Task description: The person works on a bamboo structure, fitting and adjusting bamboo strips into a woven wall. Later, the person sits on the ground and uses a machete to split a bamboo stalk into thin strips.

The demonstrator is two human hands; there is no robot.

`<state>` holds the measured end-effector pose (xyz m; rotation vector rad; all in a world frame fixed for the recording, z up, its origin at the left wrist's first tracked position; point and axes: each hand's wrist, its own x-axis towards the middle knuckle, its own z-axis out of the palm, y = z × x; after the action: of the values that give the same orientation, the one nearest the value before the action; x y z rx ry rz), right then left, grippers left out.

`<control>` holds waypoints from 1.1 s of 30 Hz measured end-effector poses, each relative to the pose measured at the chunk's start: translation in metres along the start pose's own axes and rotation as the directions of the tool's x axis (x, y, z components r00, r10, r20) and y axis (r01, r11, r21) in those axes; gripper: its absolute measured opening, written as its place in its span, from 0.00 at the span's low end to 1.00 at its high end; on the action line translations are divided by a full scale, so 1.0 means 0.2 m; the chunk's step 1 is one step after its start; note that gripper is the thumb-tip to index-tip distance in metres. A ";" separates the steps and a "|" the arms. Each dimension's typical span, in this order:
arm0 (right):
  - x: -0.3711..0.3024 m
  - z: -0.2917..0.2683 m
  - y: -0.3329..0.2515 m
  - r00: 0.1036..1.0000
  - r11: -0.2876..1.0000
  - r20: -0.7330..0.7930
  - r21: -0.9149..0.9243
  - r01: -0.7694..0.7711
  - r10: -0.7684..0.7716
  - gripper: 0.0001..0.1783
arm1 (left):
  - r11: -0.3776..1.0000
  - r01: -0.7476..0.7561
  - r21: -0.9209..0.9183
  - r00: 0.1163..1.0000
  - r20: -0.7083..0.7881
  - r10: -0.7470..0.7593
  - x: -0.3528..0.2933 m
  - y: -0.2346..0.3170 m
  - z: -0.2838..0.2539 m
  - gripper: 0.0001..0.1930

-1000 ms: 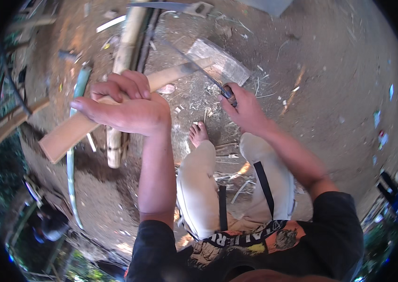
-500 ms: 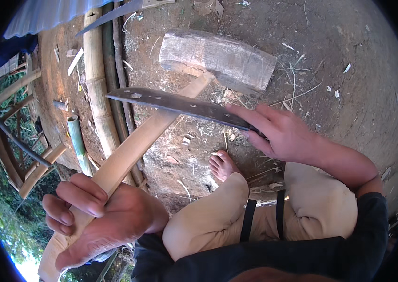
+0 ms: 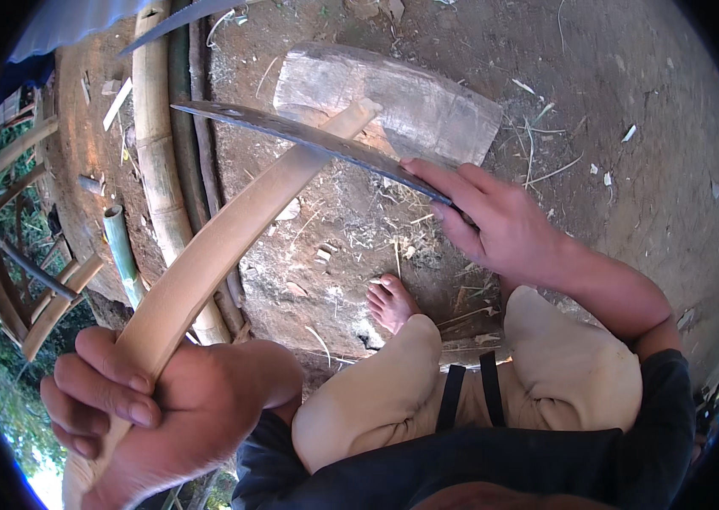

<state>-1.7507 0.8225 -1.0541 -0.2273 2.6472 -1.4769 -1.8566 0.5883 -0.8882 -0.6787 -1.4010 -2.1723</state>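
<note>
My left hand (image 3: 189, 404) is closed around the lower end of a long, pale, flat wooden strip (image 3: 215, 242). The strip slants up and away to the right, and its far end overlaps the wooden block (image 3: 453, 110) in view; I cannot tell whether they touch. In my right hand (image 3: 508, 221) is a large machete (image 3: 266, 123), gripped at its handle, which the fingers hide. Its dark blade points left and crosses over the strip near the far end, with the edge seen nearly side-on.
Left of the strip lie a thick bamboo pole (image 3: 152, 127), darker poles and a short green bamboo piece (image 3: 121, 246). A saw blade (image 3: 172, 24) shows at the top. Wood chips and shavings litter the dirt ground. My bare foot (image 3: 392, 303) is below the blade.
The strip's far end has risen from the block's near edge to overlap its face. The machete has tilted and moved slightly up and left. My left hand has shifted left and down.
</note>
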 end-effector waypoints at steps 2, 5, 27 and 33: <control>0.00 -0.02 -0.01 1.000 1.000 0.008 -0.025 0.013 -0.012 0.29 | 0.994 -0.074 -0.080 0.997 -0.045 0.070 -0.01 -0.01 0.00 0.35; -0.03 -0.06 -0.04 0.998 0.997 0.039 -0.040 0.060 -0.059 0.28 | 0.993 -0.116 -0.029 0.993 -0.040 0.115 -0.05 -0.01 0.00 0.37; -0.02 -0.12 0.03 1.000 0.998 0.008 0.055 -0.016 0.016 0.25 | 0.988 -0.148 -0.032 0.989 -0.014 0.148 -0.10 -0.03 -0.02 0.18; 0.01 -0.02 0.13 0.983 0.982 -0.049 0.079 -0.174 0.178 0.23 | 0.989 -0.056 -0.137 0.995 0.068 0.066 -0.04 -0.05 -0.02 0.16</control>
<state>-1.7549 0.8391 -1.0739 0.0542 2.5699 -1.5414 -1.8577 0.5900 -0.9015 -0.8468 -1.2596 -2.2294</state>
